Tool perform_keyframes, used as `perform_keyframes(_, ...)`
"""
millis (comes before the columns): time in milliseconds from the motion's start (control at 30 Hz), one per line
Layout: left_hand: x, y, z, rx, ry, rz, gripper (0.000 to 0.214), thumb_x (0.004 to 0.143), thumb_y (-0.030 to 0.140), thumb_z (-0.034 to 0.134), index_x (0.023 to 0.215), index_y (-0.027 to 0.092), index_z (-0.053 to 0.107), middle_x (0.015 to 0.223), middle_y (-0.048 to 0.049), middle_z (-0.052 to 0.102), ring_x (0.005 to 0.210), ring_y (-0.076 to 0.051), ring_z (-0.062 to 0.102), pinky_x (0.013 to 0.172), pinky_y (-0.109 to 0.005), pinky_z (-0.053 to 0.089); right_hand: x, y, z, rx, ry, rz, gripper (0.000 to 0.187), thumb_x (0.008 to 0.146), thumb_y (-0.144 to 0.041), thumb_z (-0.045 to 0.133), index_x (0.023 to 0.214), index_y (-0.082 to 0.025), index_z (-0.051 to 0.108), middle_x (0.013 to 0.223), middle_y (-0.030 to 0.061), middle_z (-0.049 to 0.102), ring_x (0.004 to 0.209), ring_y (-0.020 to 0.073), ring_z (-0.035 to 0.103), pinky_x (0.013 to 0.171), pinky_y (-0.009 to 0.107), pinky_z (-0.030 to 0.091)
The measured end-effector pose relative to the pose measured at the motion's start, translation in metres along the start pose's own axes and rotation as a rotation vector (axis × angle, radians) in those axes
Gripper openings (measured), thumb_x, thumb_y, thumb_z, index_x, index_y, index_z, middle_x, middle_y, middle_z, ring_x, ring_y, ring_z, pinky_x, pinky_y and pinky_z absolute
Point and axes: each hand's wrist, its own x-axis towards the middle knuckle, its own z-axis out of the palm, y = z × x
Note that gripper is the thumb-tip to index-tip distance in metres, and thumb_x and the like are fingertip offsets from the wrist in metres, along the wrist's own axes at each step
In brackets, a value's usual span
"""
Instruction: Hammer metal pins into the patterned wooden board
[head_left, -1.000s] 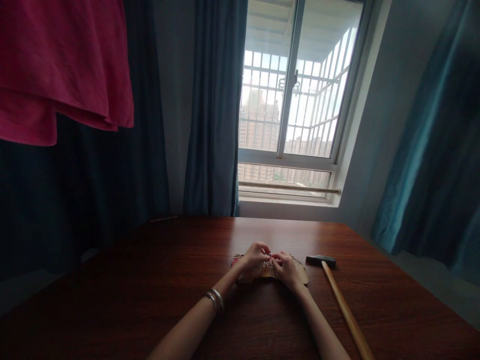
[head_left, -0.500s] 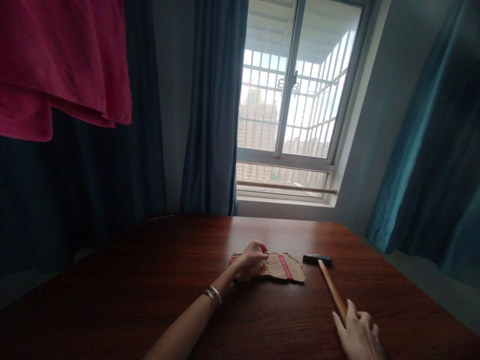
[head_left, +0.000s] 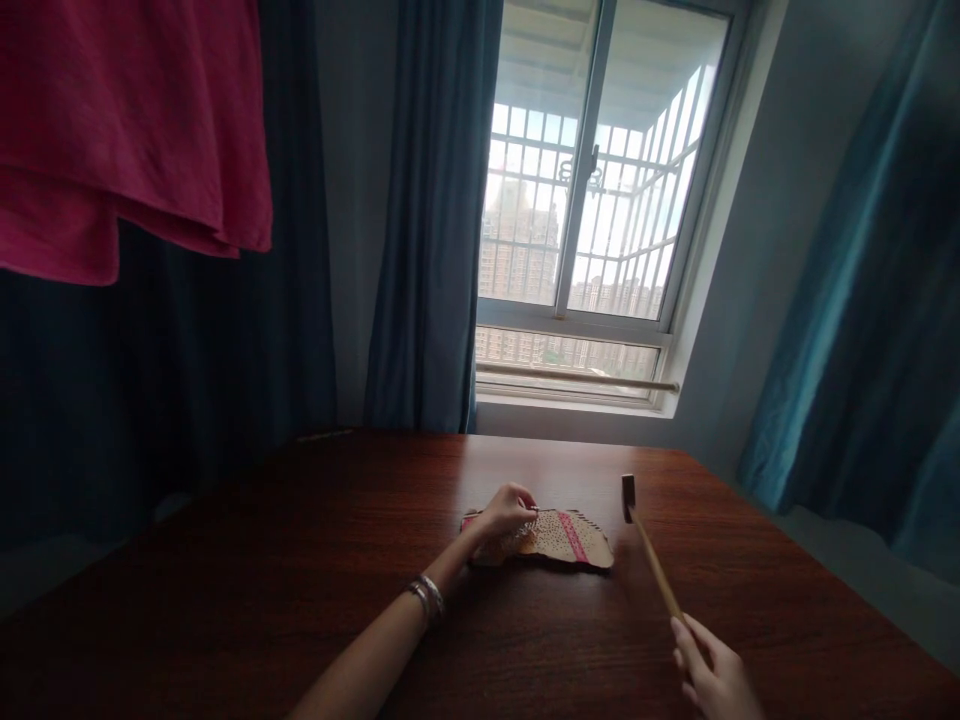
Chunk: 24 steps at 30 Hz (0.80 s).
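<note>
Hammer (head_left: 651, 562) newly aloft, gripped by right hand (head_left: 712, 675); left hand (head_left: 504, 512) pinched upon card (head_left: 574, 540).

Both forearms bare to frame edge, slender. Behind left hand (head_left: 506, 512), on wrist, silver bangles (head_left: 427, 597) — few thin bands stacked close, faint gleam. Likewise bare: right hand (head_left: 712, 678).

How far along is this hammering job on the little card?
Done: rows of dots already cover the card on the table. In hand: the left hand pinches a tiny piece on it; the right hand holds the hammer aloft. Left: apparently the blow itself.
</note>
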Motion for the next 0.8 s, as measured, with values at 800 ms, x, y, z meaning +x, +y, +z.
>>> perform_keyframes(800, 0.004, -0.011, 0.004, 0.023, 0.007, 0.007, 0.029, 0.063, 0.03, 0.06, 0.081, 0.01, 0.07, 0.068, -0.004, 0.065, 0.06, -0.012, 0.053, 0.049, -0.019, 0.032, -0.033, -0.067, 0.055, 0.32, -0.423, 0.054, 0.054, 0.064, -0.064, 0.056, 0.088, -0.016, 0.054, 0.05, -0.0086, 0.035, 0.034, 0.0, 0.019, 0.032, 0.015, 0.01)
